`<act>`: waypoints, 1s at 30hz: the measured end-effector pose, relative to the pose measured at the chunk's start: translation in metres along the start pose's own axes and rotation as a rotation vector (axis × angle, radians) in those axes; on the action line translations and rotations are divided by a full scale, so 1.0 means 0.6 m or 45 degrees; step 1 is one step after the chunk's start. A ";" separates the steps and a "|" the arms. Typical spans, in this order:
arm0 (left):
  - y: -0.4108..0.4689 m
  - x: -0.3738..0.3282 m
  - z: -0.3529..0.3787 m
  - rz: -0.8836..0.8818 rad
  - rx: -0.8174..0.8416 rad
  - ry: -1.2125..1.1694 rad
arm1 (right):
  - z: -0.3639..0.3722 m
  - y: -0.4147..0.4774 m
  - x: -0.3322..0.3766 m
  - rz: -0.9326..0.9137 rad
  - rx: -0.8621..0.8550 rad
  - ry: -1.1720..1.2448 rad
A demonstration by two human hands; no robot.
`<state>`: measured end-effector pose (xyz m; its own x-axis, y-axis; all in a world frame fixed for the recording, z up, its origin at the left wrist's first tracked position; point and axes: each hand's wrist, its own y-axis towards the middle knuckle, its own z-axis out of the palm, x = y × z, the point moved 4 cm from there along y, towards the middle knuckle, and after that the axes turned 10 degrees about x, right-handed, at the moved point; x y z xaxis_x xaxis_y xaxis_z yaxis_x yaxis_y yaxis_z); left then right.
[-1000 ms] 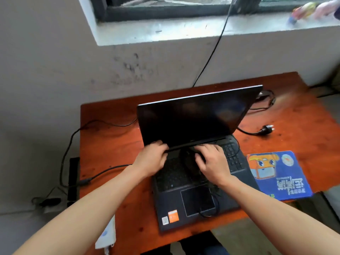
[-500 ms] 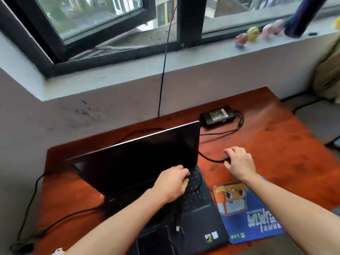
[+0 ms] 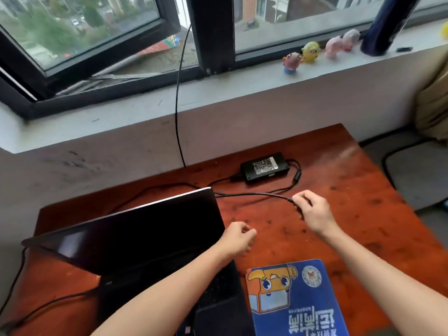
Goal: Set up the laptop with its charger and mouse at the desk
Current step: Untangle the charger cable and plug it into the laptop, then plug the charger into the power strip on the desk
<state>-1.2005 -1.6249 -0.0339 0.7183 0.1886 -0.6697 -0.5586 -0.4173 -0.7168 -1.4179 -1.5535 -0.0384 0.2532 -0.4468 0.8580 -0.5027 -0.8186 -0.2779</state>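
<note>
Head view: right hand (image 3: 312, 210) now pinches the charger cable (image 3: 254, 194), lifted off the tabletop (image 3: 363, 190); left hand (image 3: 238, 238), loosely curled and empty, has left the laptop (image 3: 145, 234) keyboard. The charger brick (image 3: 265, 167) lies behind. Plugging in likely comes next.
</note>
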 end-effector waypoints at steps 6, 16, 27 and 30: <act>0.028 -0.144 -0.029 0.111 -0.041 -1.290 | -0.089 0.023 0.144 -0.168 -0.021 0.692; -0.056 -0.316 -0.267 0.546 -0.214 -1.665 | -0.103 0.051 0.216 -0.229 0.165 0.646; -0.172 -0.295 -0.418 0.348 -0.320 -0.972 | 0.083 0.049 0.283 -0.187 0.827 0.285; -0.217 -0.302 -0.461 0.358 -0.395 -0.662 | 0.125 0.053 0.314 -0.197 0.937 0.293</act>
<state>-1.1432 -1.8507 0.2345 0.2258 0.4068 -0.8852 -0.4943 -0.7352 -0.4640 -1.3241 -1.6908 0.0819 0.0574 -0.2880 0.9559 0.2210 -0.9301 -0.2935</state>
